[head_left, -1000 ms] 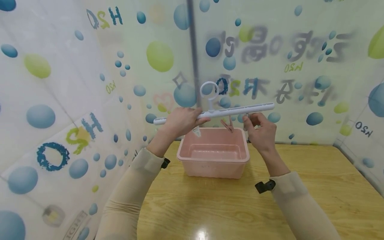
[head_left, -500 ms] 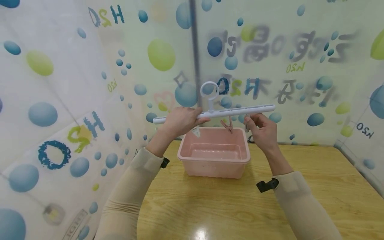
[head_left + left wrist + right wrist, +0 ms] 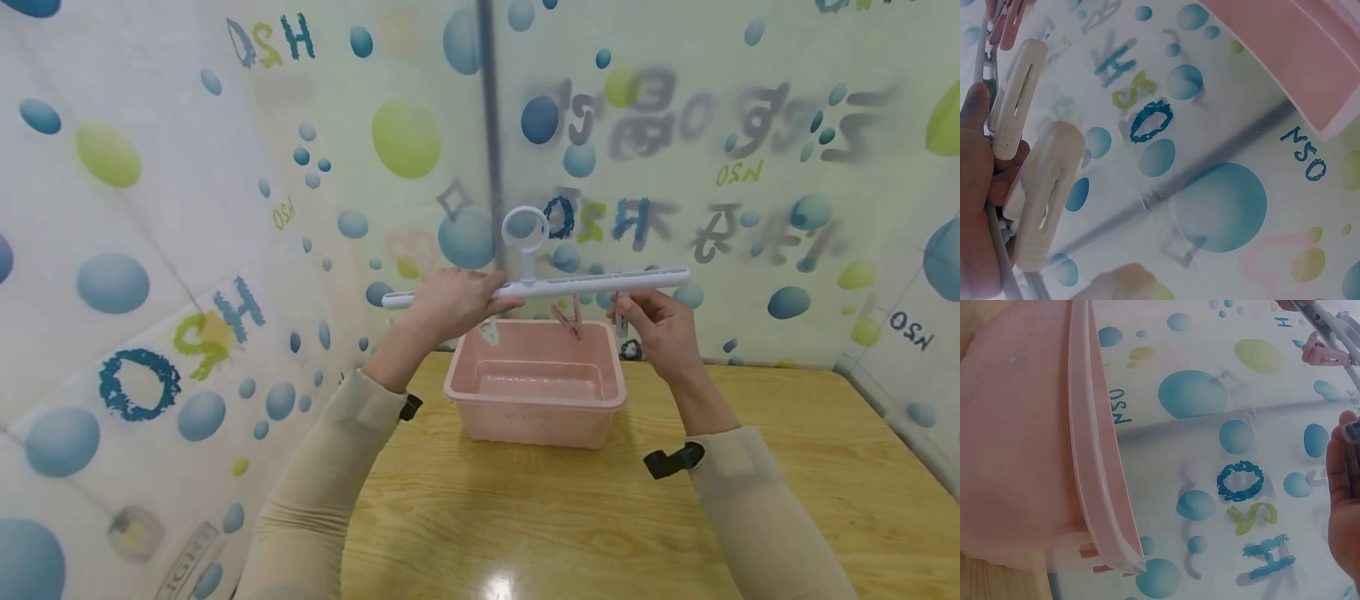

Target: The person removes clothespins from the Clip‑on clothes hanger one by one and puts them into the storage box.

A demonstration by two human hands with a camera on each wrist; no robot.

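Note:
A white clip hanger (image 3: 592, 283) with a ring-shaped hook (image 3: 526, 231) is held up over the pink basin (image 3: 536, 425). My left hand (image 3: 457, 300) grips its bar left of the hook. Under the bar hang a pink clothespin (image 3: 570, 319) and a whitish clothespin (image 3: 489, 332). The left wrist view shows white clothespins (image 3: 1047, 194) close beside my left fingers. Just below the bar's right part, my right hand (image 3: 663, 333) pinches a grey clothespin (image 3: 622, 317) between thumb and fingers. Whether that clothespin is joined to the bar I cannot tell.
The basin stands on a wooden table (image 3: 570, 517) near its back edge. Behind and to the left hangs a pale curtain (image 3: 337, 125) printed with blue and green dots. A black strap (image 3: 675, 460) sits on the right wrist.
The hanger's right end has dipped slightly. My right hand has moved a little down and right, and more of the grey clothespin shows. My left hand stays nearly still.

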